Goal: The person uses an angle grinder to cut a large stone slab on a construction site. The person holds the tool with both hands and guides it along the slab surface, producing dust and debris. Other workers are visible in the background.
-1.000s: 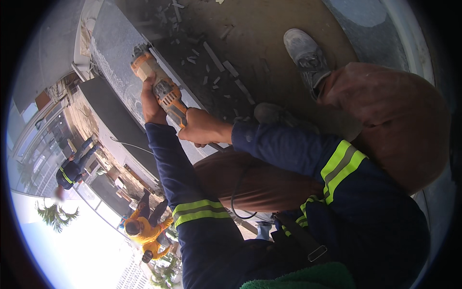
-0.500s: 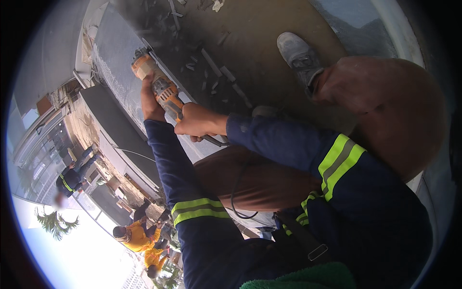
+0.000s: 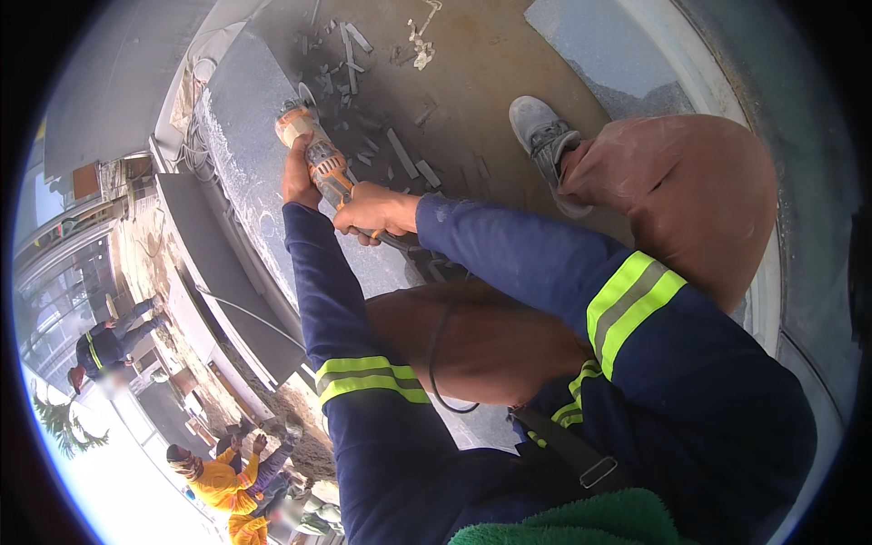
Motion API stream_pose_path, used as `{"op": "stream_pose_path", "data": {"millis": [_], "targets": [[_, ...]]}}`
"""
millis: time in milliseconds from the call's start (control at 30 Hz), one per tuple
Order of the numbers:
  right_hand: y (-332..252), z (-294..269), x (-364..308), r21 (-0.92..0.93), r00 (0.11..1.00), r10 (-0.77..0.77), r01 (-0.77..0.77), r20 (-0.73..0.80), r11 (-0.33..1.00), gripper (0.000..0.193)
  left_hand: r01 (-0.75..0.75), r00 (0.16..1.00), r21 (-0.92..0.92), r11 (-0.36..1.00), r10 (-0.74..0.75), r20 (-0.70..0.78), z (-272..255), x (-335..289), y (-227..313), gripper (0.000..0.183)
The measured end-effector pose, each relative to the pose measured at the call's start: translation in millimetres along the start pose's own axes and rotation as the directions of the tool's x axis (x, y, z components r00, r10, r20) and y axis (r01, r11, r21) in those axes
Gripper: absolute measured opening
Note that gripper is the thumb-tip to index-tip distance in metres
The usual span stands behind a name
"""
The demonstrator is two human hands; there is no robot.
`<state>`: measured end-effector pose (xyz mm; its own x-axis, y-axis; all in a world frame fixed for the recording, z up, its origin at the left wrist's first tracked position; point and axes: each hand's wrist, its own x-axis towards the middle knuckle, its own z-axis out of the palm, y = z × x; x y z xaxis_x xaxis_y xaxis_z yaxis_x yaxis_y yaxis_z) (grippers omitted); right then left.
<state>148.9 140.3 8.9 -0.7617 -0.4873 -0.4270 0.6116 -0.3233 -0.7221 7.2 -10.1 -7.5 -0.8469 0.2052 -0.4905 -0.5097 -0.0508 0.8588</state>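
Both my hands hold an orange angle grinder (image 3: pixel 329 171) over the edge of a grey, dust-covered slab (image 3: pixel 243 109). My left hand (image 3: pixel 300 174) is wrapped round its front part, close behind the head. Farther back, my right hand (image 3: pixel 374 209) grips the rear of the body, where a dark cord (image 3: pixel 434 363) runs down over my leg. The thin disc (image 3: pixel 307 96) shows at the far end of the tool, beside the slab's edge; whether it touches the slab I cannot tell. Several narrow grey offcuts (image 3: pixel 401 153) lie on the floor beside the slab.
My shoe (image 3: pixel 543 127) rests on the dusty brown floor (image 3: pixel 472 82). Another grey slab (image 3: pixel 604 45) lies at the upper right. A dark panel (image 3: pixel 227 263) stands left of my arms. Beyond it are a person in yellow (image 3: pixel 222 481) and one in dark clothes (image 3: pixel 104 350).
The view has shifted, and the grinder and my hands now appear slightly farther right. The disc shows more plainly, and the narrow strip along the slab's edge beside the grinder no longer shows there.
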Motion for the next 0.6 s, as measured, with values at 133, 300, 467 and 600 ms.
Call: {"op": "stream_pose_path", "data": {"millis": [133, 300, 467, 600], "targets": [[-2.7, 7.9, 0.2, 0.022, 1.000, 0.022, -0.021, -0.011, 1.000, 0.012, 0.033, 0.999, 0.003, 0.999, -0.033, 0.022, -9.0, 0.7, 5.0, 0.042], [8.7, -6.1, 12.7, -0.007, 0.997, 0.071, -0.071, -0.004, 0.997, 0.016, 0.032, 0.999, 0.024, 0.999, -0.031, -0.019, 6.5, -1.4, 2.1, 0.045], [-7.4, -4.7, -11.5, -0.027, 0.996, 0.091, -0.091, 0.012, 0.995, 0.021, 0.105, 0.988, 0.058, 0.993, -0.098, -0.119, -10.1, -6.9, -1.3, 0.043], [-5.0, -5.3, -14.0, -0.015, 0.996, 0.088, -0.088, 0.020, 0.996, 0.023, 0.131, 0.985, 0.073, 0.989, -0.122, -0.119, -1.3, -16.9, 4.2, 0.042]]}}
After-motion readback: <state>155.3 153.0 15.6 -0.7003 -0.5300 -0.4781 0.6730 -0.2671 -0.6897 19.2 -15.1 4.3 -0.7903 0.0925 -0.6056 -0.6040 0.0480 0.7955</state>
